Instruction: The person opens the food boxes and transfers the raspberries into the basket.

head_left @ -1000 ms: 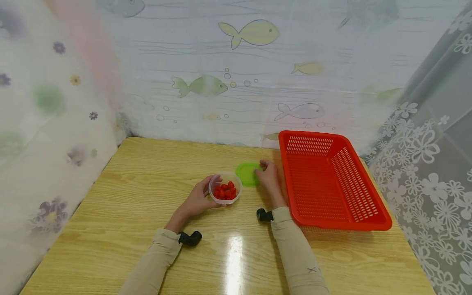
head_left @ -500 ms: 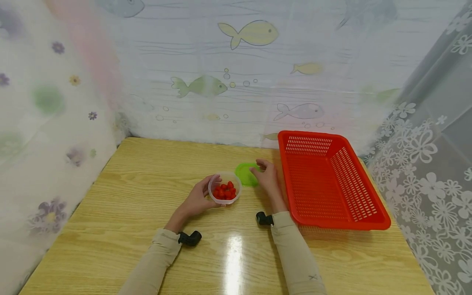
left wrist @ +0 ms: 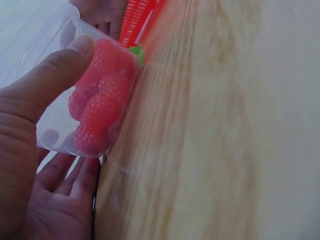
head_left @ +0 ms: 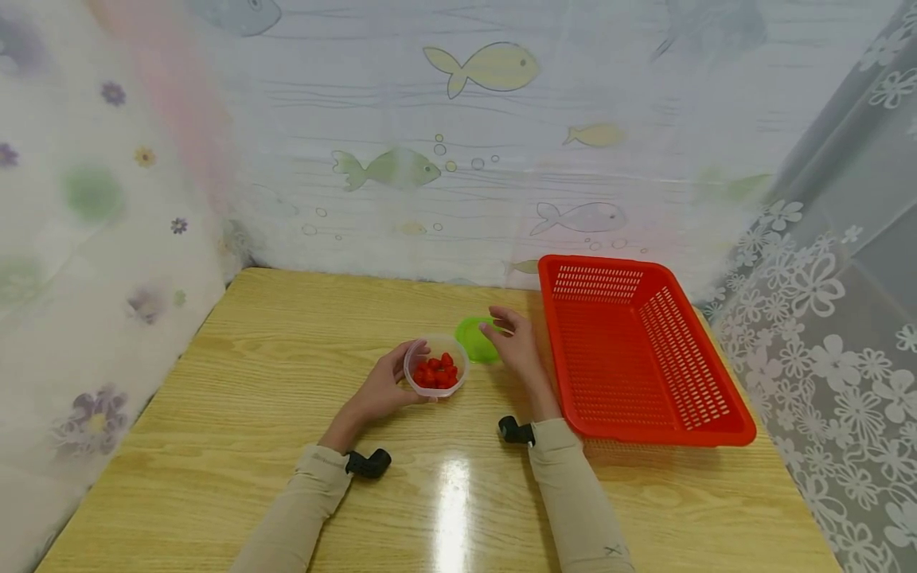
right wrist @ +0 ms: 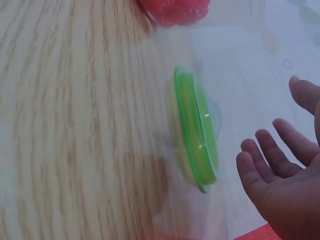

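A clear plastic container (head_left: 437, 342) stands on the wooden table with several red raspberries (head_left: 438, 372) in it. My left hand (head_left: 383, 390) grips it from the left, and the left wrist view shows the thumb (left wrist: 55, 72) pressed on its near wall with fingers round the far side. Just behind and right of it, a green lid (right wrist: 192, 130) lies flat on the table. Over the lid's right edge hovers my right hand (head_left: 519, 346), fingers loosely spread and holding nothing. In the right wrist view a gap separates that hand from the lid.
A large red slotted basket (head_left: 616, 366) stands right of my right hand, close to the forearm. Printed curtains hang behind the table (head_left: 286, 334) and along its sides. Each wrist wears a small black camera mount (head_left: 368, 463).
My right hand has shifted slightly left over the green lid, its fingers more spread. The left hand and the container have stayed in place.
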`<state>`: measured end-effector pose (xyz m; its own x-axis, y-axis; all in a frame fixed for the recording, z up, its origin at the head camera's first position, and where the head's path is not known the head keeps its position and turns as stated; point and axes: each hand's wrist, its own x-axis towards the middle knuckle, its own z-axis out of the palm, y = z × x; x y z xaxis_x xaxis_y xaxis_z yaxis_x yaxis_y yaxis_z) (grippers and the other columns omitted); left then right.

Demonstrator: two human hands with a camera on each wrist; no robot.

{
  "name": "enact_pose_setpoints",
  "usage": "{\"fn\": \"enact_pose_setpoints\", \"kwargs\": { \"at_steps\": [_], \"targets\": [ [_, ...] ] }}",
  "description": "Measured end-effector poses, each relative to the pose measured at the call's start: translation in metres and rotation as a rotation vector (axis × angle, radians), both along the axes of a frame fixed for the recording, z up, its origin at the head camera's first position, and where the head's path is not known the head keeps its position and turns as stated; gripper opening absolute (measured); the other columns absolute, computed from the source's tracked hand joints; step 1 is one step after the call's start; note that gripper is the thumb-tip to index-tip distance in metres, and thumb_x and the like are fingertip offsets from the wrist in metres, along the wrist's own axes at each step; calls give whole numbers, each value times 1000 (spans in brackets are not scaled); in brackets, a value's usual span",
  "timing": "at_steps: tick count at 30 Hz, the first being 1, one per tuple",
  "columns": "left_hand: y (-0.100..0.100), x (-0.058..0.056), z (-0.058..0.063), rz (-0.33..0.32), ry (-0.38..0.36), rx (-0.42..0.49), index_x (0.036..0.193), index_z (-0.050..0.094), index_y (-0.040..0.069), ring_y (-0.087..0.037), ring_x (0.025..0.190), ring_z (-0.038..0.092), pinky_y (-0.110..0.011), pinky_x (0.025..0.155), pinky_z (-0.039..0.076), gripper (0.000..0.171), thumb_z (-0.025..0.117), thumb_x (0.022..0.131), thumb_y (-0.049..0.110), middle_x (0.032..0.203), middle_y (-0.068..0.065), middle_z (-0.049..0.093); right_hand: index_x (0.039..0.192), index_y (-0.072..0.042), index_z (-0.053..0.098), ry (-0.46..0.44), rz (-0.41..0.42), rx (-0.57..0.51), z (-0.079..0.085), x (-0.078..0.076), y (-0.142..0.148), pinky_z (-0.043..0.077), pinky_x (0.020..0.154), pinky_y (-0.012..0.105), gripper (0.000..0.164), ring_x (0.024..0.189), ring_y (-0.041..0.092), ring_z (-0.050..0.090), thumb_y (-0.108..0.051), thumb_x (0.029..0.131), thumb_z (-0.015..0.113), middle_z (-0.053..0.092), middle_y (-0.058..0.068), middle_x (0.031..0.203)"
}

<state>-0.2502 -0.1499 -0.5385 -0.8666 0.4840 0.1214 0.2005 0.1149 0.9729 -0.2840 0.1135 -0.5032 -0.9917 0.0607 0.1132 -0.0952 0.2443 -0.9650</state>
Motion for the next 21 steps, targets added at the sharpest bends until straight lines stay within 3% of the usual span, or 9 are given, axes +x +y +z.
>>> {"fn": "enact_pose_setpoints", "kwargs": {
  "at_steps": [6,14,21],
  "targets": [
    [1,1,2,-5,4,1,156,36,2,-35,142,46,-47,118,36,95,88,76,0,149,-21,49,135,10,59,13,49,-1,10,7,-6,44,112,52,39,129,39,54,-8,100,64,57,28,139],
    [0,1,2,-5,2,10,155,36,1,-35,142,46,-48,118,37,94,88,77,0,149,-21,49,134,4,63,-18,132,56,16,17,-17,43,114,49,38,136,34,49,-17,102,63,60,17,140],
    [-1,0,0,-15,11,9,156,35,3,-34,142,46,-48,118,36,94,87,78,2,150,-20,49,127,1,68,1,203,90,19,28,-22,32,120,56,30,141,33,44,-14,100,65,54,21,147]
  ]
}}
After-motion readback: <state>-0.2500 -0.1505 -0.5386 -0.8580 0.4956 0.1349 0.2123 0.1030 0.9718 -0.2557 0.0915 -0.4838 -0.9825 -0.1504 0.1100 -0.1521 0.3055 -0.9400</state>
